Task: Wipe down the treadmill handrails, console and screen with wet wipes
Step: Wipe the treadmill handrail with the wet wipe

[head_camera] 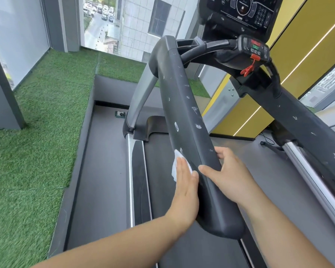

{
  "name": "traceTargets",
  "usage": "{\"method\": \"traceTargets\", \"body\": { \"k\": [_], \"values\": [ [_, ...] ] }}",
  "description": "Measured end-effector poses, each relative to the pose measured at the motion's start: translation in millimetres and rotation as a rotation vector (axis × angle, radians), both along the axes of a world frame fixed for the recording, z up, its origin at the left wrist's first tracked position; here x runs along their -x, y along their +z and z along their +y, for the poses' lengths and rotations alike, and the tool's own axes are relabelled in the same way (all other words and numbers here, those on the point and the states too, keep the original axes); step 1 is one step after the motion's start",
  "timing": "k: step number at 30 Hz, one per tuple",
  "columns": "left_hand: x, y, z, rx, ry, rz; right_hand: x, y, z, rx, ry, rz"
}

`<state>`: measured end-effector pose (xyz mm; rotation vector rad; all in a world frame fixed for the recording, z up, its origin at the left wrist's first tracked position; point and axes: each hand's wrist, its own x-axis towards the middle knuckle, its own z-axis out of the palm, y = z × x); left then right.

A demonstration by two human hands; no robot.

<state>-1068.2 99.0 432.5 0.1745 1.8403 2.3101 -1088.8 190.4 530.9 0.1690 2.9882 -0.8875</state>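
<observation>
Left hand [184, 188] presses wet wipe [174, 167] flat against handrail [182, 105].

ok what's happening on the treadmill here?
A person is wiping the left handrail. The left hand presses a white wipe flat against its outer side, near the lower end; the right hand grips the rail beside it. White marks show farther up this rail and on the right handrail. The console is beyond both hands.

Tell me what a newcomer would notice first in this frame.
The black handrail running up the middle, flecked with white marks, draws the eye first. Low on it, the left hand presses a white wipe flat against its side while the right hand grips it. A red clip hangs at upper right.
</observation>
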Motion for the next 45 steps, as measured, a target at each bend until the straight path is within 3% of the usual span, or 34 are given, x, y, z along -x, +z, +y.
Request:
{"method": "traceTargets", "body": {
  "k": [6,10,26,32,38,41,45],
  "values": [
    [-26.8,-12.0,1.9,0.119,-0.087,0.213,10.1,6.1,-1.9,-0.152,-0.012,-0.105],
    [11.2,-10.1,-4.5,0.212,-0.025,0.292,11.8,7.1,-1.2,-0.12,-0.017,-0.113],
    [-1.9,-30.3,-6.2,0.312,-0.05,0.461,13.4,8.9,-3.1,-0.23,0.013,-0.121],
    [37.7,-18.9,-15.6,0.374,-0.025,0.461,21.1,19.9,1.3,-0.144,-0.025,-0.164],
    [2.0,-36.3,-13.3,0.421,-0.086,0.574,50.6,29.0,-9.9,-0.114,-0.047,-0.125],
    [13.2,-33.3,-17.9,0.418,-0.11,0.516,57.2,25.5,-19.1,-0.264,-0.02,-0.132],
    [21.1,-17.1,-17.9,0.269,-0.116,0.295,57.8,25.1,-20.5,-0.36,-0.01,-0.144]
  ]
}}
